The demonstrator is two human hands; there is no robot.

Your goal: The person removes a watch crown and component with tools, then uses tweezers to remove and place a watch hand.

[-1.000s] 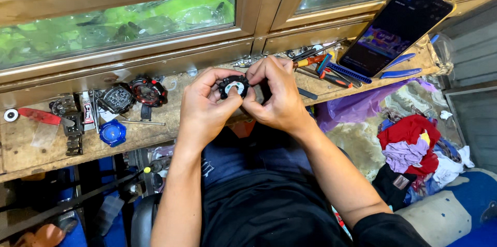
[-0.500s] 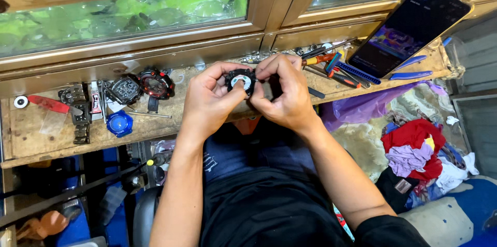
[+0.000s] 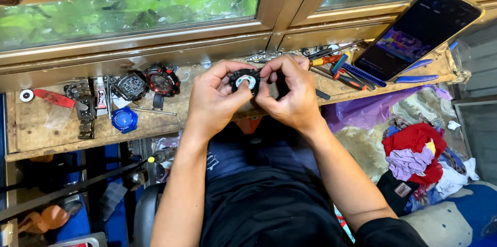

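Change: round black watch case (image 3: 245,80) barely moved over the last second, view shifted a little | left hand (image 3: 215,99) and right hand (image 3: 291,94) stay closed on it, thumbs at its pale centre | held just above worktop (image 3: 57,133) edge | reads as continued fine work on the case

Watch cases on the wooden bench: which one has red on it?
The round black watch case with the red rim, lying left of the hands. The angular black case beside it and the round one held in both hands show no red.
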